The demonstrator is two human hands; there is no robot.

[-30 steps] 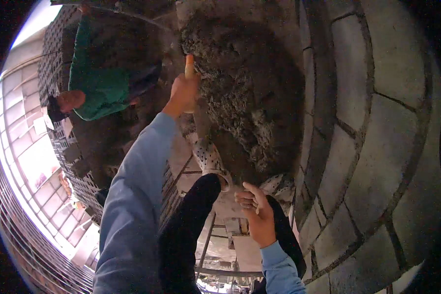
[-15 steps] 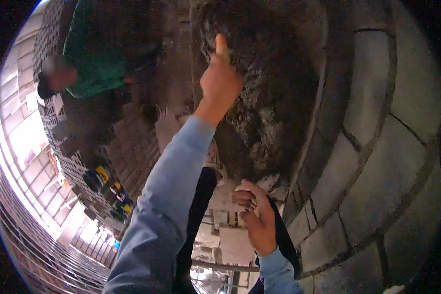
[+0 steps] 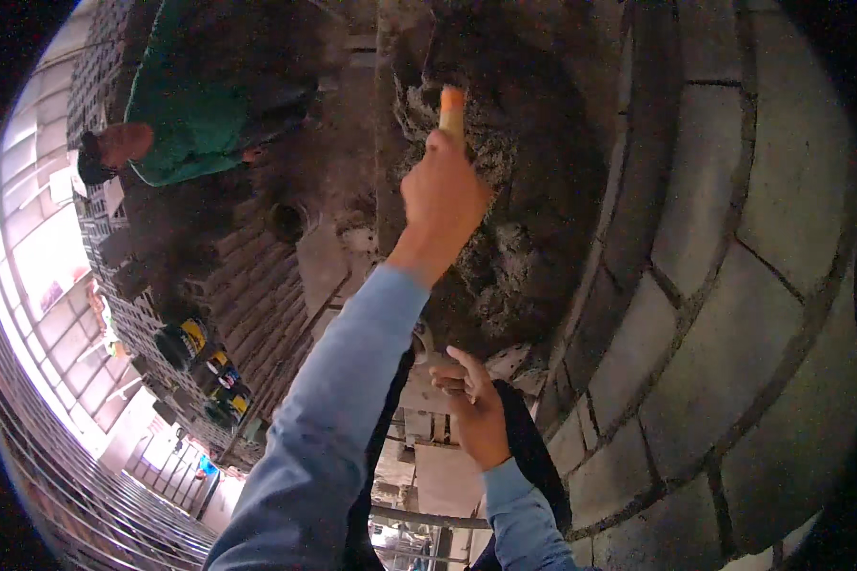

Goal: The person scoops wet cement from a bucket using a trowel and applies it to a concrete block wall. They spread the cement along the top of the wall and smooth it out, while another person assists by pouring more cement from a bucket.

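My left hand point(image 3: 443, 200) reaches far forward over a heap of grey, lumpy mortar point(image 3: 505, 262). It is wrapped round a tool handle point(image 3: 451, 112), pale wood with an orange end. The working part of that tool is hidden by my hand or lost in the dark mortar. Nearer my body, my right hand point(image 3: 476, 414) hovers in front of my legs. Its index finger is stretched out and the thumb stands apart, while the other fingers bend loosely. Nothing shows in it.
A wall of grey blocks point(image 3: 695, 381) curves along the right. On the left stands a person in a green top point(image 3: 186, 133) and dark cap. Stacked bricks point(image 3: 257, 276), yellow-and-black items point(image 3: 192, 335) and a wire fence point(image 3: 76, 457) lie beyond my left arm.
My left hand has come back a little toward me and rightward with the handle in it. My right hand has shifted slightly left, its index finger still stretched out.
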